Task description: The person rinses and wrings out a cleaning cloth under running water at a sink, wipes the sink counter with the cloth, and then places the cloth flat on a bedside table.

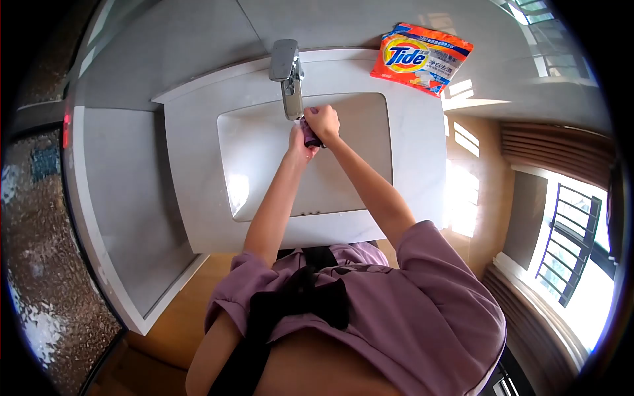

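Observation:
A small wet-looking bundle of purple and dark cloth [310, 137] is between my two hands, just below the spout of the chrome faucet [289, 76]. My left hand [302, 146] grips it from the left and below, and my right hand [323, 123] closes over its upper right side. Most of the cloth is hidden by my fingers, so its exact kind does not show. Both hands are over the white sink basin [264, 178], near its back wall. Whether water is running is hard to make out.
An orange Tide detergent bag [422, 59] lies at the back right corner of the white counter [419, 145]. A grey wall panel [129, 198] and textured glass [53, 264] stand at the left. At the right are a barred window [568, 237] and brown curtains [555, 152].

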`<state>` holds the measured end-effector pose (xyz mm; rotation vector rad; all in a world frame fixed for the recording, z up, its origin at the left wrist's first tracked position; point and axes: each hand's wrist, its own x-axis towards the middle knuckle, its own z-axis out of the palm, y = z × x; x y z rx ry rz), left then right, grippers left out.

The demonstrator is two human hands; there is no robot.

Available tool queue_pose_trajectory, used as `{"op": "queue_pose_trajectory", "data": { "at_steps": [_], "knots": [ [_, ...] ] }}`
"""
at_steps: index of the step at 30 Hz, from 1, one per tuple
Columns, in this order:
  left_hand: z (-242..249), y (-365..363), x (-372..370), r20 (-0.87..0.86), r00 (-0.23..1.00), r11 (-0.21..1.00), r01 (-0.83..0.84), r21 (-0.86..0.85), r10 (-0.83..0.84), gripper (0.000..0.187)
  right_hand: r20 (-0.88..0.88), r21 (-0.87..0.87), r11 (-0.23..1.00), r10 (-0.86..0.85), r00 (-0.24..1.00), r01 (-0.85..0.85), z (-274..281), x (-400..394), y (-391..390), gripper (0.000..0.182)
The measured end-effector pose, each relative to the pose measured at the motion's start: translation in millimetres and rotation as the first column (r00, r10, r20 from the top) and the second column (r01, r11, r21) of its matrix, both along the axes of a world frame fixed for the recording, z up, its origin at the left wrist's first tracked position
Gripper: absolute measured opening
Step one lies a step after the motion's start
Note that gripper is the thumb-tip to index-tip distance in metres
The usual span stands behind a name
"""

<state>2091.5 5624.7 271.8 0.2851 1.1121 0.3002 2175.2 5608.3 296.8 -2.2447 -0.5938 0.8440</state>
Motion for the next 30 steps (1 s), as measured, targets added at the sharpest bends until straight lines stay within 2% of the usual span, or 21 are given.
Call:
{"op": "queue_pose_trajectory", "data": {
  "at_steps": [1, 2, 3, 5, 7, 9, 12, 13, 17, 18, 19, 21, 22, 23, 24, 25, 26, 27, 28, 29, 30],
  "knots": [
    [-6, 8, 6, 0.021, 0.986, 0.984, -0.165, -0.064, 0.166, 0.028, -0.043, 0.020, 1.000, -0.011, 0.999, 0.011, 7, -10, -5, 0.029],
    [-12, 14, 0, 0.242, 0.967, 0.997, -0.082, 0.007, 0.078, 0.028, 0.006, 0.077, 0.996, 0.044, 0.999, -0.045, 13, -24, -13, 0.030],
    [-6, 12, 1, 0.241, 0.967, 0.997, -0.082, 0.004, 0.078, 0.028, 0.031, 0.005, 0.996, 0.092, 0.995, -0.092, 24, -32, -15, 0.031],
    [4, 6, 5, 0.164, 0.975, 0.988, -0.155, 0.026, 0.149, 0.026, 0.023, 0.058, 0.998, 0.007, 1.000, -0.008, 18, -23, -9, 0.029],
    [10, -4, -2, -0.030, 0.988, 0.985, 0.153, 0.084, -0.151, 0.025, 0.016, -0.044, 0.998, -0.039, 0.999, 0.040, -2, -1, 6, 0.028],
    [18, -8, 0, -0.176, 0.973, 0.981, 0.165, 0.102, -0.146, 0.026, -0.062, -0.037, 0.997, -0.067, 0.996, 0.065, -13, -1, 4, 0.028],
    [5, 16, 4, 0.043, 0.986, 0.984, -0.155, -0.085, 0.159, 0.035, -0.077, 0.049, 0.998, -0.047, 0.996, 0.051, 2, -23, -7, 0.030],
    [-1, 23, -12, 0.436, 0.900, 1.000, 0.023, -0.016, -0.014, 0.038, -0.014, 0.098, 0.995, -0.010, 1.000, 0.011, 1, -37, -13, 0.030],
    [-16, 4, -1, -0.024, 0.999, 0.999, 0.038, -0.018, -0.038, 0.034, -0.047, -0.075, 0.992, -0.103, 0.994, 0.100, -2, -8, 7, 0.031],
    [27, -11, 1, -0.091, 0.985, 0.987, 0.152, 0.055, -0.146, 0.032, -0.051, -0.091, 0.993, -0.081, 0.995, 0.076, -22, 4, 10, 0.031],
    [15, -17, 6, -0.048, 0.999, 0.999, 0.023, -0.044, -0.025, 0.031, -0.070, -0.135, 0.990, -0.042, 0.997, 0.032, -24, 12, 10, 0.032],
    [3, -16, -4, 0.010, 0.989, 0.989, 0.148, 0.014, -0.148, 0.032, -0.053, -0.081, 0.995, 0.052, 0.997, -0.056, -60, 20, 6, 0.038],
    [-2, -11, -11, -0.107, 0.968, 0.958, 0.243, 0.155, -0.228, 0.035, -0.050, -0.080, 0.995, 0.055, 0.997, -0.058, -57, 28, 6, 0.038],
    [-6, -7, -24, -0.234, 0.929, 0.899, 0.346, 0.270, -0.287, 0.040, -0.208, -0.042, 0.993, 0.101, 0.973, -0.112, -55, 33, 2, 0.036],
    [19, 4, -37, -0.385, 0.790, 0.789, 0.579, 0.208, -0.478, 0.048, -0.357, 0.007, 0.987, 0.151, 0.922, -0.159, -50, 37, -1, 0.035],
    [9, 16, -50, -0.385, 0.793, 0.790, 0.575, 0.214, -0.472, 0.048, -0.354, 0.012, 0.987, 0.157, 0.922, -0.163, -43, 42, -1, 0.035],
    [-12, 29, -62, -0.515, 0.697, 0.664, 0.689, 0.290, -0.499, 0.048, -0.243, 0.115, 0.925, 0.378, 0.893, -0.361, -35, 45, -4, 0.035],
    [-27, 36, -71, -0.639, 0.590, 0.516, 0.790, 0.332, -0.493, 0.050, -0.112, 0.189, 0.815, 0.572, 0.812, -0.548, -25, 45, -7, 0.035],
    [-32, 41, -76, -0.639, 0.593, 0.518, 0.787, 0.335, -0.490, 0.050, -0.032, 0.109, 0.726, 0.685, 0.728, -0.679, 1, 42, -8, 0.037],
    [-36, 45, -79, -0.679, 0.670, 0.349, 0.739, 0.576, -0.298, 0.049, -0.030, 0.108, 0.726, 0.686, 0.727, -0.680, 16, 38, -8, 0.037],
    [-37, 46, -80, -0.649, 0.753, 0.115, 0.658, 0.744, -0.110, 0.050, 0.044, 0.057, 0.611, 0.788, 0.614, -0.789, 28, 34, -8, 0.034]
  ]
}}
